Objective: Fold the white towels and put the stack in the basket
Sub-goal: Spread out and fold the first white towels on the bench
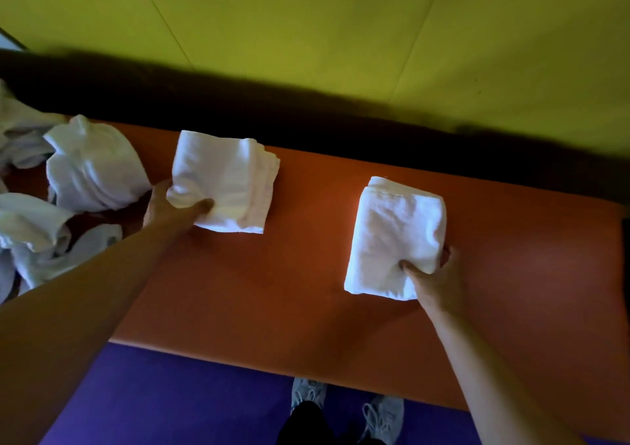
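Head view: left hand (170, 206) pinches folded white towel (225, 180) on orange worktop (289, 274); right hand (433, 274) grips thicker folded stack (395, 233); crumpled towels (92, 165) far left.

The surface (306, 274) is plain orange, with no pattern. On it, the folded towel at centre left (225, 179) is plain white, as is the folded towel to the right (395, 233). The heap of unfolded towels at far left (51, 189) is white too, greying in shadow. The wall beyond (341, 18) is yellow-green, crossed by thin seam lines, and a black band (306, 121) runs along its foot. The floor at the near edge (170, 393) is purple. The shoes (344, 407) look pale grey, perhaps white; the light is poor.
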